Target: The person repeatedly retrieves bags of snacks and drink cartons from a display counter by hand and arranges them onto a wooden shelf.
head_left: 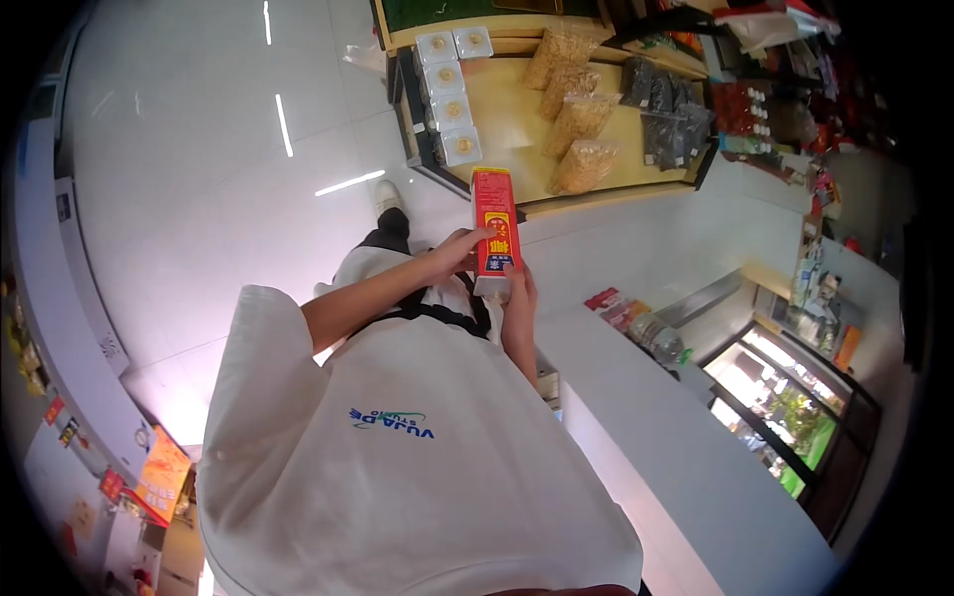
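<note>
A tall red carton (494, 204) with yellow, blue and white printing is held in front of my white shirt. Its lettering looks like Chinese characters and appears upside down from here. My left hand (459, 250) grips the carton's left side, with a finger or thumb across the printed face. On the lower right, my right hand (520, 290) holds it near the bottom end. Parts of the fingers on both hands are hidden behind the carton. Just beyond its far end is a yellow-topped display table (507, 104).
Small clear boxes (452, 111) line the table's left edge. Clear bags of tan pieces (581, 124) and dark bags (664, 109) lie farther right. A white counter (676, 437) runs along my right, with a large clear bottle (656, 338) beyond. Shiny floor (199, 199) extends left.
</note>
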Demonstrator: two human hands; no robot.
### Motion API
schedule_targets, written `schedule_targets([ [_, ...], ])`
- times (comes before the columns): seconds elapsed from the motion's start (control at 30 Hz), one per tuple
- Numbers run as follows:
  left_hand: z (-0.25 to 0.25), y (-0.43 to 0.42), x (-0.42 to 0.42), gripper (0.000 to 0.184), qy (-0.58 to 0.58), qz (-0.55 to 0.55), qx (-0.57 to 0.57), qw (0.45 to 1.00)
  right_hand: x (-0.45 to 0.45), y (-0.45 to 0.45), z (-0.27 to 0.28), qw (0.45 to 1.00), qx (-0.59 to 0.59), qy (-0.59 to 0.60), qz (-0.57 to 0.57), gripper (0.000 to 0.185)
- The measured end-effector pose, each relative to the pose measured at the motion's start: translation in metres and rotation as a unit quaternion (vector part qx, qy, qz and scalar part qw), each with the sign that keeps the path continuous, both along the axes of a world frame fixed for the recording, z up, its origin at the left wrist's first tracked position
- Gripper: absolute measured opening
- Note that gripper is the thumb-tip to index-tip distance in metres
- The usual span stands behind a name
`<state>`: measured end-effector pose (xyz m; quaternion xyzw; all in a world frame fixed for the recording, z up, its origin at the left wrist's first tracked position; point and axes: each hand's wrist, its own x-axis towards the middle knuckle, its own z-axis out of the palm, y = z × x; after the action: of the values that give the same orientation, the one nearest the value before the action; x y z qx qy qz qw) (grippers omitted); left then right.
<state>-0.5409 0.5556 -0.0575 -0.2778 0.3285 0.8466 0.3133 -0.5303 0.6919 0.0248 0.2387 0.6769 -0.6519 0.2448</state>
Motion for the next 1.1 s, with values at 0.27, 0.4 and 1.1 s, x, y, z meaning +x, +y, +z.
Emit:
schedule_targets([
  [0.27, 0.000, -0.018, -0.027, 0.063, 0.035, -0.026, 0.087, 0.995, -0.031, -0.014, 0.011, 0.998, -0.005, -0.057, -0.036, 0.045],
  [0.4, -0.005, -0.018, -0.045, 0.061, 0.039, 0.008, 0.106, 0.994, -0.063, -0.024, 0.012, 0.997, 0.040, -0.049, 0.033, 0.039],
  [1.1, -0.055, 0.010, -0.162, 0.071, -0.017, 0.146, 0.258, 0.955, -0.261, -0.066, -0.004, 0.689, 0.416, 0.312, 0.504, 0.061],
])
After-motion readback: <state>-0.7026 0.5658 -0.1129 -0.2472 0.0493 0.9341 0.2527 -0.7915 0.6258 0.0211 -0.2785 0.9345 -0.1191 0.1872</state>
